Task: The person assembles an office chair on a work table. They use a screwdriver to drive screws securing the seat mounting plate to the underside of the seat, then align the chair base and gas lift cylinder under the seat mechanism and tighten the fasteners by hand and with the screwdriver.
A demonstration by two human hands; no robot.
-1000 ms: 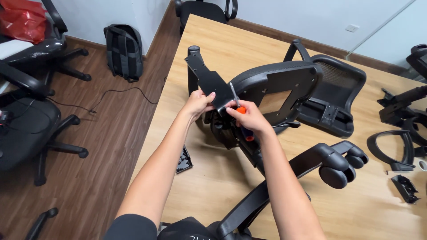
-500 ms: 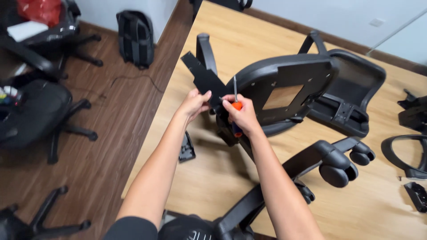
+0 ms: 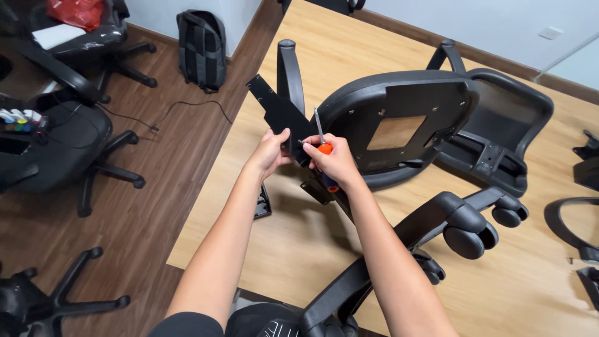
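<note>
Head view, from the left edge inward: a black office chair (image 3: 56,146) stands on the dark wood floor (image 3: 156,187) with small coloured items on its seat, another chair behind it carries a red bag (image 3: 78,11), and a dark backpack (image 3: 201,48) leans against the wall, a thin cable trailing from near it. The light wooden table (image 3: 281,249) begins just right of that. Over its near-left part the left hand (image 3: 272,153) is closed around the lower edge of a flat black metal bracket (image 3: 277,112), fingers curled over it and thumb on top, holding it tilted up to the left. Just beside it, the right hand (image 3: 337,160) is wrapped in a fist around the orange handle of a screwdriver (image 3: 322,140), whose thin metal shaft points upward against the bracket; the tip itself is too small to make out. The bracket sits at the left edge of an overturned chair seat (image 3: 405,118), its black plastic underside facing up with a square opening in the middle. Farther right lies the mesh backrest (image 3: 511,134), touching the seat. Nearer the camera, a black wheeled base (image 3: 462,228) stretches across the table, its castors to the right. Loose black parts lie at the far right edge.
</note>
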